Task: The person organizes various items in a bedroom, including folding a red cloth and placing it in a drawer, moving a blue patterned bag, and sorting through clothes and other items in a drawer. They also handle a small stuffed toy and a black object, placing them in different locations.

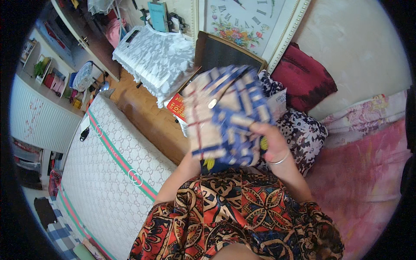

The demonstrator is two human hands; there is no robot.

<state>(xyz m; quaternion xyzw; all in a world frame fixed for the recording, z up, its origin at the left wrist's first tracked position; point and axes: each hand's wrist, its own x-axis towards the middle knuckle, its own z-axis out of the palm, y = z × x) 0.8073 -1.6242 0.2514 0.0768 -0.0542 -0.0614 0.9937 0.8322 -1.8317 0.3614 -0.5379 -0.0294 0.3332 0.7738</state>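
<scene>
A folded plaid garment in beige, blue and dark red, blurred, is held in front of my chest. My right hand, with a silver bangle at the wrist, grips its right side, thumb on top. My left forearm reaches under the garment's near left corner; the left hand itself is hidden behind the cloth. Dark fabric with yellow leaf shapes shows beneath the plaid. A shiny oval piece lies on the plaid's upper face.
On the left is a bed with a white quilted cover. Ahead stand a lace-covered table and a large framed clock. Black-and-white floral fabric and a dark red cloth bag lie right, beside a pink cover.
</scene>
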